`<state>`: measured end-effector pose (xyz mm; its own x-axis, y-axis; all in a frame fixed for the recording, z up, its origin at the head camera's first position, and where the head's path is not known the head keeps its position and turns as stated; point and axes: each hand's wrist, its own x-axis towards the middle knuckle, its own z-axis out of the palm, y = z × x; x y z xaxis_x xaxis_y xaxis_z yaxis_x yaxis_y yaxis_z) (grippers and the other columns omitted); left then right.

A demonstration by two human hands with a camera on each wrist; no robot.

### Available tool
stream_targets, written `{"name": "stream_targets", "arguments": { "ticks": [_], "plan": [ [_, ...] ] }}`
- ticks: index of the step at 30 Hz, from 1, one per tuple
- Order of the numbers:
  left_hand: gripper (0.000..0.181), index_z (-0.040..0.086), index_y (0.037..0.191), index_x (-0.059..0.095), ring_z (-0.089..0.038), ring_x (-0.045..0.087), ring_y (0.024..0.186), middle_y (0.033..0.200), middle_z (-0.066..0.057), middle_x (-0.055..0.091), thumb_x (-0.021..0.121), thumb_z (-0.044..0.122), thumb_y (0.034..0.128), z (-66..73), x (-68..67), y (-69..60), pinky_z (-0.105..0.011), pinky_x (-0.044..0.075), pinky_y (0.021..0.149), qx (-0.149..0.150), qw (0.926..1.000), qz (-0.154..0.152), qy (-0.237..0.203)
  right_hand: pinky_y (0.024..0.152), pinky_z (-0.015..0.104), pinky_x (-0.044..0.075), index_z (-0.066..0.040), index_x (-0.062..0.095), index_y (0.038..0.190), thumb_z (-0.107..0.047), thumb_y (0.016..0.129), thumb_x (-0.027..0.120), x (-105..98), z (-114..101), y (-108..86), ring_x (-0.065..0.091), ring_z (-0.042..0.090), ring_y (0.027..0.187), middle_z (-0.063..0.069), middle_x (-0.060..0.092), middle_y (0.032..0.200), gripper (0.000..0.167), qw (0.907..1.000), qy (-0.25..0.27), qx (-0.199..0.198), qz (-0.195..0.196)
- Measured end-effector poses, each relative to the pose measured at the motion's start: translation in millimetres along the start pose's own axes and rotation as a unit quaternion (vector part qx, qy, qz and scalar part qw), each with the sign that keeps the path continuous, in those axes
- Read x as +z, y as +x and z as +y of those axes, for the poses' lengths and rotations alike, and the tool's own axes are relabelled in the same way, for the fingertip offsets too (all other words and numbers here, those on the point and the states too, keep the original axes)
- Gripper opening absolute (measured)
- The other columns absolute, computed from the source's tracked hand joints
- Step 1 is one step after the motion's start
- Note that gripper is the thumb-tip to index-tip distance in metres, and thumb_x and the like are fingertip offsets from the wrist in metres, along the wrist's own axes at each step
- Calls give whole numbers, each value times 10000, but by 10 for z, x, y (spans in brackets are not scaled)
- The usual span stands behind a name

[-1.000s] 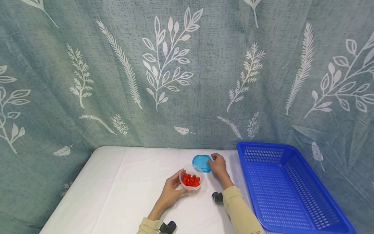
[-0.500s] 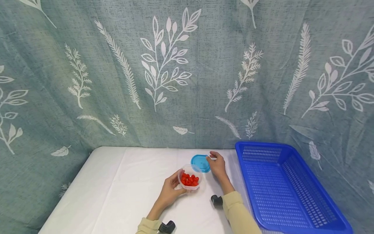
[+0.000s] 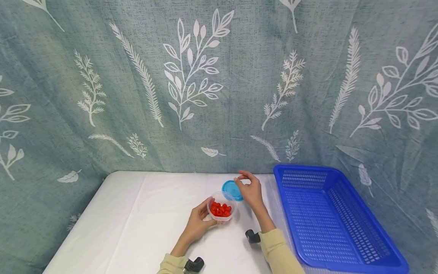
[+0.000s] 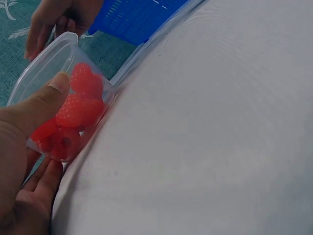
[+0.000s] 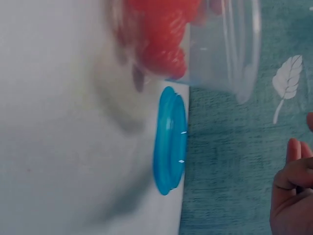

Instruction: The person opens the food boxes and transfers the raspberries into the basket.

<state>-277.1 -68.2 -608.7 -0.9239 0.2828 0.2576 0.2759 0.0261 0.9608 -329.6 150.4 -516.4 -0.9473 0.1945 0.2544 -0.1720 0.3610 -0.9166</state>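
My left hand (image 3: pixel 197 225) grips a clear plastic container (image 3: pixel 222 219) from its left side, thumb on the near wall. Several red raspberries (image 3: pixel 220 210) lie inside it, and no lid covers its top. In the left wrist view the thumb presses the container wall (image 4: pixel 46 68) in front of the raspberries (image 4: pixel 80 110). A blue lid (image 3: pixel 230 187) rests on the white table just behind the container, partly hidden by its rim. Beside the lid my right hand (image 3: pixel 251 192) hovers with loosely bent fingers, holding nothing visible. The right wrist view shows a gap between this hand (image 5: pixel 296 191) and the lid (image 5: pixel 169 142).
A large blue plastic basket (image 3: pixel 328 228) stands on the right, beyond the right forearm. White cloth covers the table (image 3: pixel 143 217). A green-grey curtain with white leaf prints (image 3: pixel 205 114) hangs behind the table's far edge. Black wrist cameras (image 3: pixel 252 236) sit at both sleeves.
My right hand has lifted off from the lid's right edge and moved up and slightly left, its fingers loosening. The left hand and the container stay about where they were.
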Motion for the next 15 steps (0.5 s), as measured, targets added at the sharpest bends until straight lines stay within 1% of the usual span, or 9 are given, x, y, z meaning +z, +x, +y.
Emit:
{"name": "stream_targets", "arguments": {
  "ticks": [2,4,7,9,12,14,15],
  "plan": [
    [868,-14,1539,391,-352,429,1448,1551,-214,454,842,22,799,4,-3,-2,-341,387,1157,-30,10000,-4,-16,457,213,370,-147,725,1203,-179,925,750,-7,-50,-34,366,86,464,73,695,1015,282,9998,164,-119,-91],
    [868,-18,1540,387,-358,426,1449,1552,-217,451,841,22,800,9,-4,-3,-348,384,1159,-18,10000,-19,-24,418,221,340,-158,729,1192,-172,925,753,-17,-99,-75,319,84,418,69,696,1013,268,9990,288,-269,-222],
    [870,-20,1543,380,-357,431,1446,1552,-211,454,839,27,805,14,-7,-4,-349,389,1158,1,10000,-41,-6,396,226,319,-170,727,1195,-165,924,756,-31,-156,-138,288,76,398,71,703,1026,273,9969,316,-522,-490],
    [869,-20,1545,376,-357,434,1444,1553,-211,452,837,29,809,17,-8,-2,-355,391,1159,34,10000,-54,-11,402,220,319,-184,728,1195,-177,919,764,-34,-171,-175,282,66,404,71,717,1040,278,9951,236,-688,-670],
    [866,-17,1545,377,-354,435,1444,1555,-209,449,836,31,812,17,-9,1,-363,391,1161,90,9999,-59,-35,441,214,351,-189,732,1196,-170,917,766,-38,-180,-233,337,62,461,102,738,1070,283,9915,117,-862,-966],
    [862,-10,1544,383,-352,432,1447,1559,-206,445,836,29,812,15,-8,1,-372,387,1164,134,9999,-53,-65,475,210,392,-192,734,1195,-171,921,762,-41,-177,-274,438,70,535,104,746,1091,276,9889,15,-909,-1179],
    [860,-6,1544,387,-350,432,1447,1559,-203,447,837,28,811,13,-7,1,-375,387,1164,146,9999,-46,-75,493,218,417,-176,732,1201,-165,925,756,-46,-178,-298,492,90,585,114,745,1103,277,9871,-12,-934,-1303]
  ]
}}
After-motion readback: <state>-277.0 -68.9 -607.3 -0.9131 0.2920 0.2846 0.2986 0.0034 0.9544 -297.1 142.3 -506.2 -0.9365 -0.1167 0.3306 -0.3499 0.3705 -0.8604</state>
